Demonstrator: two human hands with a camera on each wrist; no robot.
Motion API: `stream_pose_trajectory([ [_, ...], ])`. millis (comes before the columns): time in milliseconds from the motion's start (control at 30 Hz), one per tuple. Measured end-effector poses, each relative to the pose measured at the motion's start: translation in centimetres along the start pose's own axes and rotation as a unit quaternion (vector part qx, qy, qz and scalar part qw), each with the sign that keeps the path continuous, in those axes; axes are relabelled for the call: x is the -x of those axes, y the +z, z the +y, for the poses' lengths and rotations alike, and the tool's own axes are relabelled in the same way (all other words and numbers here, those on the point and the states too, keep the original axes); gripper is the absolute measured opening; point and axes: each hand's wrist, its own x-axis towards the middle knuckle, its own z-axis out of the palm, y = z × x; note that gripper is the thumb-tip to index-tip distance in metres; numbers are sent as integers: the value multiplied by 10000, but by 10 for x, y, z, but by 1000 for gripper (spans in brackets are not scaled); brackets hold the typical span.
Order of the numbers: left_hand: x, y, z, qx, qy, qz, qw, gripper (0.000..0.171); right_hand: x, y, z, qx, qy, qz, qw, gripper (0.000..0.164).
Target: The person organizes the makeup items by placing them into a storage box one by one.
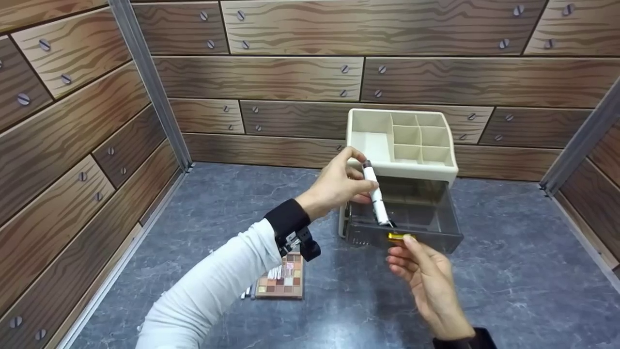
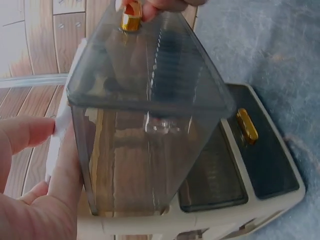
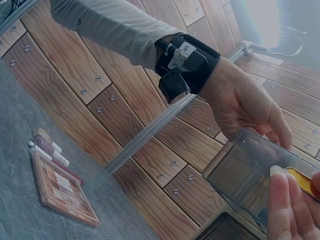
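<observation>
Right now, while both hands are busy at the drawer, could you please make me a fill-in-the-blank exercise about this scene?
The left hand holds a tube whose main colour is ____.
The right hand grips the gold handle of a drawer that is not shut but ____.
On top, the cream box has one large compartment and ____ small ones.
In the head view, the palette lies to the ____ of the box.
Missing words: white; open; six; left.

Brown plank-patterned walls (image 1: 290, 77) meet at grey metal corner strips (image 1: 147, 72) around a grey marbled surface (image 1: 232, 198); a bright light (image 3: 264, 22) glows.
</observation>
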Motion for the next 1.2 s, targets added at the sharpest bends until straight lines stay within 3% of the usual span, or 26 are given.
stream_pose_trajectory([
  [200, 1, 1, 1, -836, 217, 108, 9962, 38, 0, 0, 1, 0, 11, 54, 10000, 26],
  [500, 1, 4, 4, -1401, 311, 86, 9896, 23, 0, 0, -1, 140, 35, 121, 9998, 27],
  [933, 3, 1, 1, -1363, 501, 144, 9893, 27, 0, 1, -1, 105, 53, 195, 9997, 26],
  [1200, 11, -13, -1, -1109, 585, 270, 9917, 30, 0, -1, 0, 47, -3, 64, 10000, 26],
])
